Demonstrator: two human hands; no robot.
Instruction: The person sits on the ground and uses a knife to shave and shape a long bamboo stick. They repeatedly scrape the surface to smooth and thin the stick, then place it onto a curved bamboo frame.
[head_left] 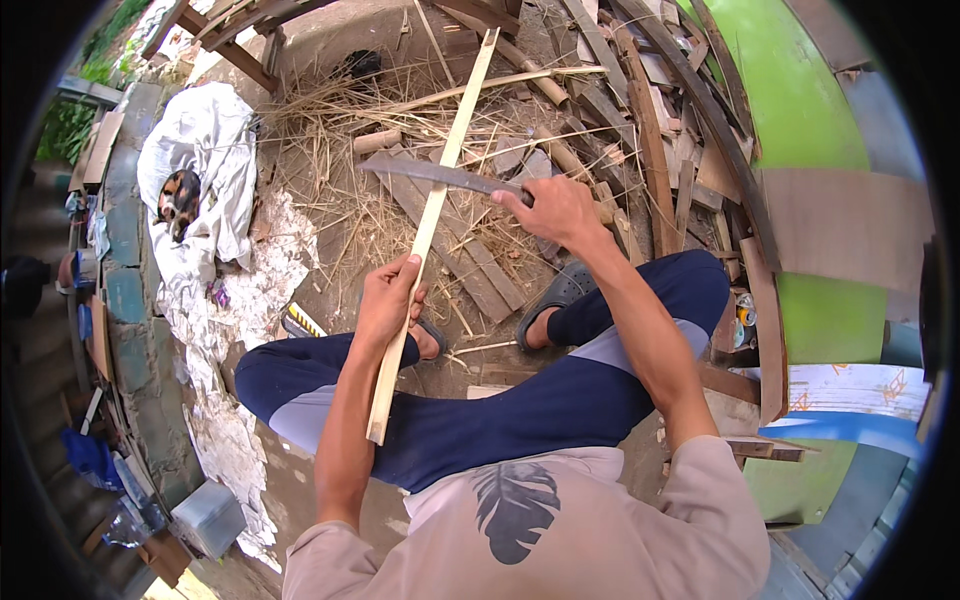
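Observation:
My left hand is closed around a long pale bamboo strip, a little below its middle. The strip slants away from my lap, its near end by my left forearm and its far end over the littered ground. In my right hand is the dark handle of a machete. Its long, slightly curved blade points left and crosses the strip above my left hand. Whether the edge touches the strip I cannot tell.
Bamboo shavings and wooden planks cover the ground ahead. Scrap timber is heaped on the right beside green panels. To the left, a calico cat lies on a white cloth beside a low block wall.

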